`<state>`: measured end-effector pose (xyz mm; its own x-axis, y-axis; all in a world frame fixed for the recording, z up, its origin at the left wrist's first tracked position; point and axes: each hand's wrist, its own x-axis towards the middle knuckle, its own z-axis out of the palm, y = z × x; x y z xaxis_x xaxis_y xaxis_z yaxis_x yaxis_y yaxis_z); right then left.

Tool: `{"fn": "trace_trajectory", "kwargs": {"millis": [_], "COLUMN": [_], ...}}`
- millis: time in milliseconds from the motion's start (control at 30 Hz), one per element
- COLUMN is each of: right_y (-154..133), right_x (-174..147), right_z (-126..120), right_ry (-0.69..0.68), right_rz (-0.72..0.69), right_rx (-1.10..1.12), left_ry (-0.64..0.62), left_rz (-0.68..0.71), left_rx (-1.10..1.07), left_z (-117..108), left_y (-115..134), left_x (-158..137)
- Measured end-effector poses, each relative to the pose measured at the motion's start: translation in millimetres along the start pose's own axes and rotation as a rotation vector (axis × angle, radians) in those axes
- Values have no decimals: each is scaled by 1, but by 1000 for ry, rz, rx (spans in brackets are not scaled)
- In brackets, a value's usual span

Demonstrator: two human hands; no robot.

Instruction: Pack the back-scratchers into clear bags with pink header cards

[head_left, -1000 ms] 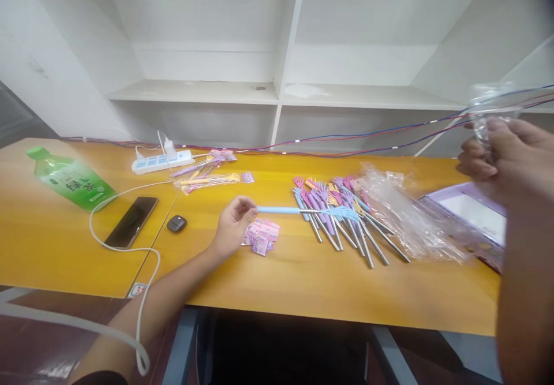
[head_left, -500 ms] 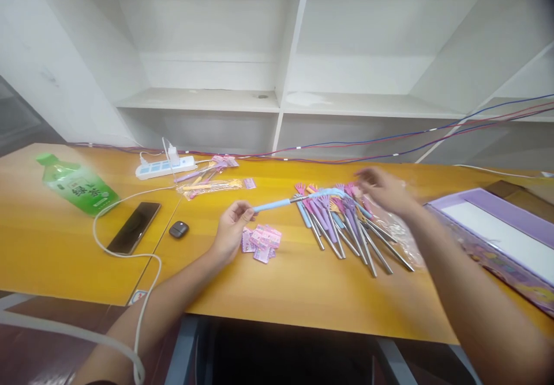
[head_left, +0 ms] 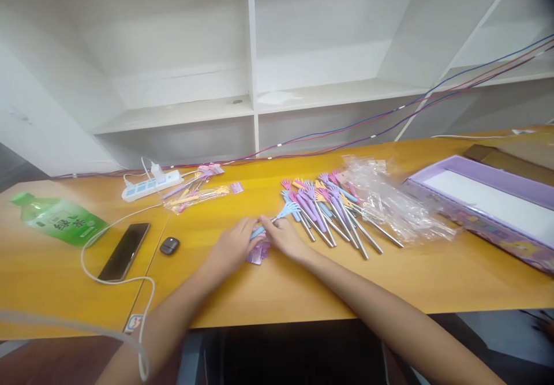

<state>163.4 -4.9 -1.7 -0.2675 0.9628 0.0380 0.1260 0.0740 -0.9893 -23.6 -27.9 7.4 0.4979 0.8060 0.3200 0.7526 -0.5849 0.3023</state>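
Observation:
My left hand [head_left: 235, 242] is closed round the blue handle of a back scratcher [head_left: 288, 208] with a hand-shaped head. My right hand [head_left: 284, 237] grips the same back scratcher near its metal rod, close against the left. The blue head points up and to the right, out past the fingers. Under the hands lies a small stack of pink and purple cards [head_left: 258, 254], partly covered. Just right of them is a pile of back scratchers [head_left: 333, 217] in blue, purple, pink and orange, their metal rods fanned toward me.
Clear plastic sleeves [head_left: 389, 206] lie beside a purple open box [head_left: 476, 191] on the right. Bagged back scratchers [head_left: 201, 197] rest by a white power strip [head_left: 151, 186]. Farther left are a phone [head_left: 124, 252], a black case [head_left: 169, 246], a green bottle [head_left: 64, 219] and a white cable [head_left: 149, 292].
My right hand has come from the far side of the pile to the back scratcher in my left hand. The back scratcher now reaches out less far. The view has shifted.

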Motion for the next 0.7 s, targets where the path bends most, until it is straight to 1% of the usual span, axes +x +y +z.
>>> {"fn": "trace_trajectory", "kwargs": {"millis": [67, 100, 167, 233, 333, 433, 500, 600, 700], "right_y": [1, 0, -4, -9, -19, -30, -38, -47, -51], "right_x": [-4, -5, -7, -9, -13, -21, -27, -34, -36], "right_z": [5, 7, 7, 4, -6, -16, -21, -28, -37], "right_ry": [-5, -2, 0, -22, -93, -162, -206, -275, -320], "right_rz": [-35, -48, -52, -50, -67, -88, -119, -221, -344], "right_rx": [-62, -76, -84, -76, -68, -68, -55, -29, -11], "left_ry": [-52, -67, -97, -142, -249, -456, -604, -790, -908], "left_rz": [19, 13, -39, -103, -157, -207, -284, -386, -396], "left_rx": [66, 59, -54, -278, -756, -1278, -1539, -1767, -1846], "left_z": [4, 5, 2, -3, -11, -16, -18, -21, -21], "left_y": [2, 4, 9, 15, 24, 32, 36, 39, 41], "left_x": [0, 0, 0, 1, 2, 1, 0, -3, -6]}}
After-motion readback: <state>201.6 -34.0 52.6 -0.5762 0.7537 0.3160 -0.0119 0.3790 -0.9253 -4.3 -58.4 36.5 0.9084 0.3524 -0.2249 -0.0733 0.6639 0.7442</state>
